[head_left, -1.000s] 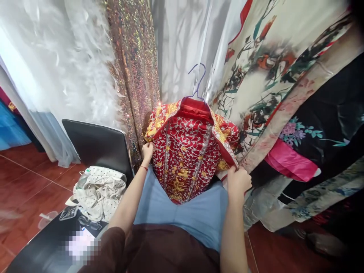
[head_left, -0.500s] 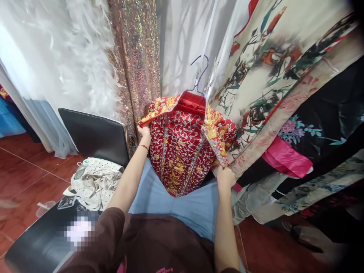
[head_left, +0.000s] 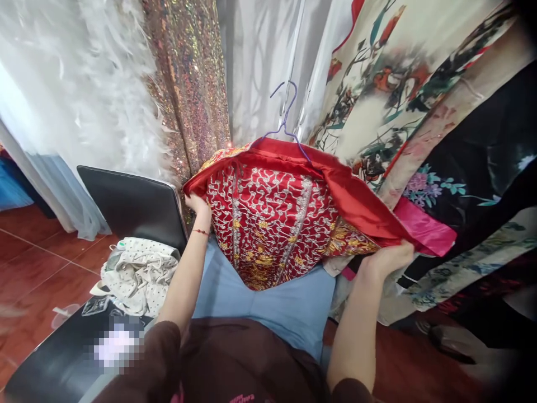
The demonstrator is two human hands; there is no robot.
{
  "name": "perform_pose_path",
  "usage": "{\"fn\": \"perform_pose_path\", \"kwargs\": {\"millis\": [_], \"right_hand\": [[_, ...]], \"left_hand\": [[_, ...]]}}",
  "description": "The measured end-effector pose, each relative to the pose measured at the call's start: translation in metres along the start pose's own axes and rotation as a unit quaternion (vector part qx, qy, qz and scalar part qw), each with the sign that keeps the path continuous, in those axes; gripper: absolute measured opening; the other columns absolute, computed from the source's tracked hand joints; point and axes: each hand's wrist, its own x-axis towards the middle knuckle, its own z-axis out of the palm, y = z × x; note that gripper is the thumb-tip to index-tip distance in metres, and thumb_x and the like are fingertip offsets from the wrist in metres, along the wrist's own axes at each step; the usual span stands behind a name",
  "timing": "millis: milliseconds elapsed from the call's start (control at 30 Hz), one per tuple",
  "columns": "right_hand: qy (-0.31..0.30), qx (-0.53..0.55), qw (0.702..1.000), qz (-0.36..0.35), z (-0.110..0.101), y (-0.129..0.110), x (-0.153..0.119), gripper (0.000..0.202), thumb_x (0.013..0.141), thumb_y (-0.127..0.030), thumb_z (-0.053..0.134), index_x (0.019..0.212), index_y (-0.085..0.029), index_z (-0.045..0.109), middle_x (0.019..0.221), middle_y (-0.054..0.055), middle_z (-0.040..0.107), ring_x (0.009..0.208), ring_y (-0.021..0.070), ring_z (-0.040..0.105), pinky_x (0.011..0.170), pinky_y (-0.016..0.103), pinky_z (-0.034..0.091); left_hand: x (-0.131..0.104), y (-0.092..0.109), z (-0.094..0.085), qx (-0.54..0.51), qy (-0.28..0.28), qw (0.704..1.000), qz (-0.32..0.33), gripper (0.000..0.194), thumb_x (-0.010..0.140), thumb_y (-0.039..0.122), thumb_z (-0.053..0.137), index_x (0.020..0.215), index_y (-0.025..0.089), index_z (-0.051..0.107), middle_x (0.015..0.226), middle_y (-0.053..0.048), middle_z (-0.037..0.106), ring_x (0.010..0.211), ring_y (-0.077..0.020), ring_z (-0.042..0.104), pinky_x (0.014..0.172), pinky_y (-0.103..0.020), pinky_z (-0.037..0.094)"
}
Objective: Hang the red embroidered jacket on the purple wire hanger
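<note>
A red jacket (head_left: 272, 224) with gold and silver embroidery rests on my lap, on a purple wire hanger (head_left: 285, 120). My left hand (head_left: 196, 202) grips the jacket's left front edge and holds it out to the side. My right hand (head_left: 388, 260) grips the right front panel and pulls it wide to the right, so the plain red lining (head_left: 361, 201) shows. The jacket is spread open between both hands.
A black chair (head_left: 130, 204) stands at my left, with a white dotted cloth (head_left: 140, 271) on a dark surface in front of it. Hanging garments crowd behind and to the right: white feathers (head_left: 96, 84), a sequinned fabric (head_left: 188, 84), floral robes (head_left: 419, 84). The floor is red tile (head_left: 29, 263).
Both hands have pulled the jacket's front panels outward; the right hand swung far to the right, exposing the red lining. The jacket now lies open where it was closed before.
</note>
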Motion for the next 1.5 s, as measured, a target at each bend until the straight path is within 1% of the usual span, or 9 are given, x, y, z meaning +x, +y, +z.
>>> {"fn": "perform_pose_path", "kwargs": {"millis": [233,400,500,667,800,967,1200,1333,1500], "right_hand": [[-0.155,-0.208,0.958,-0.124,-0.054,0.036,0.009,0.020,0.079,-0.038,0.071,0.081,-0.018,0.071,0.073,0.016,0.066,0.070,0.0264,0.059,0.070,0.039,0.038],[-0.101,-0.211,0.972,0.006,-0.041,0.046,-0.033,0.037,0.079,-0.038,0.071,0.107,-0.014,0.068,0.087,0.019,0.068,0.083,0.0329,0.064,0.065,0.038,0.039],[-0.218,-0.248,0.942,0.052,-0.035,0.053,-0.058,0.030,0.084,-0.032,0.063,0.105,-0.012,0.070,0.085,0.016,0.069,0.083,0.0333,0.066,0.060,0.034,0.039],[-0.296,-0.284,0.909,-0.066,-0.059,0.048,-0.061,0.032,0.091,-0.033,0.048,0.101,-0.016,0.074,0.087,0.016,0.072,0.076,0.0274,0.064,0.057,0.030,0.035],[-0.328,-0.165,0.905,-0.216,-0.064,-0.001,-0.101,0.035,0.094,-0.035,0.042,0.097,-0.016,0.071,0.082,0.011,0.071,0.070,0.0195,0.062,0.064,0.027,0.040],[-0.441,-0.166,0.825,-0.313,0.003,-0.058,-0.197,0.032,0.096,-0.025,0.036,0.093,-0.015,0.066,0.092,0.012,0.071,0.082,0.0205,0.065,0.079,0.032,0.047],[-0.503,-0.173,0.791,-0.302,0.059,-0.088,-0.188,0.019,0.091,-0.026,0.049,0.083,-0.014,0.062,0.066,0.006,0.064,0.062,0.0161,0.059,0.067,0.034,0.050],[-0.519,-0.073,0.772,-0.361,0.080,-0.164,-0.176,0.044,0.094,-0.052,0.044,0.101,-0.011,0.060,0.090,0.007,0.069,0.080,0.0136,0.062,0.078,0.027,0.049],[-0.427,0.002,0.841,-0.333,0.125,-0.270,-0.181,0.075,0.088,-0.069,0.046,0.125,-0.005,0.050,0.120,0.021,0.062,0.112,0.0297,0.060,0.093,0.041,0.047]], "left_hand": [[-0.059,-0.040,-0.077,0.307,-0.155,0.934,0.101,0.017,0.082,0.029,0.059,0.074,0.021,0.046,0.068,0.001,0.051,0.067,-0.0159,0.054,0.073,-0.029,0.045],[-0.072,-0.062,-0.105,0.341,-0.100,0.935,0.005,0.017,0.075,0.011,0.050,0.077,0.024,0.038,0.076,0.000,0.051,0.074,-0.0173,0.056,0.073,-0.029,0.045],[-0.083,-0.071,-0.124,0.344,-0.107,0.933,-0.012,0.021,0.076,0.013,0.046,0.070,0.025,0.030,0.066,0.003,0.041,0.064,-0.0162,0.048,0.067,-0.029,0.042],[-0.126,-0.062,-0.135,0.322,-0.173,0.930,0.033,0.024,0.083,0.022,0.043,0.066,0.024,0.025,0.064,0.003,0.036,0.062,-0.0141,0.041,0.065,-0.026,0.039],[-0.175,-0.036,-0.125,0.321,-0.312,0.888,0.106,0.022,0.084,0.021,0.039,0.067,0.025,0.027,0.065,0.000,0.041,0.062,-0.0164,0.044,0.066,-0.030,0.041],[-0.201,-0.037,-0.103,0.335,-0.511,0.781,0.132,0.015,0.082,0.021,0.046,0.070,0.026,0.039,0.068,-0.001,0.052,0.066,-0.0182,0.054,0.069,-0.031,0.044],[-0.132,-0.064,-0.094,0.415,-0.492,0.758,0.107,0.016,0.079,0.016,0.051,0.070,0.023,0.039,0.063,0.001,0.049,0.065,-0.0177,0.057,0.064,-0.027,0.037],[-0.126,-0.061,-0.098,0.429,-0.466,0.769,0.089,0.009,0.081,0.020,0.052,0.083,0.023,0.044,0.066,0.002,0.056,0.067,-0.0173,0.060,0.065,-0.026,0.039],[-0.135,-0.051,-0.113,0.485,-0.434,0.757,0.049,0.036,0.080,0.022,0.054,0.113,0.017,0.043,0.079,-0.007,0.069,0.077,-0.0247,0.069,0.067,-0.031,0.043]]}}
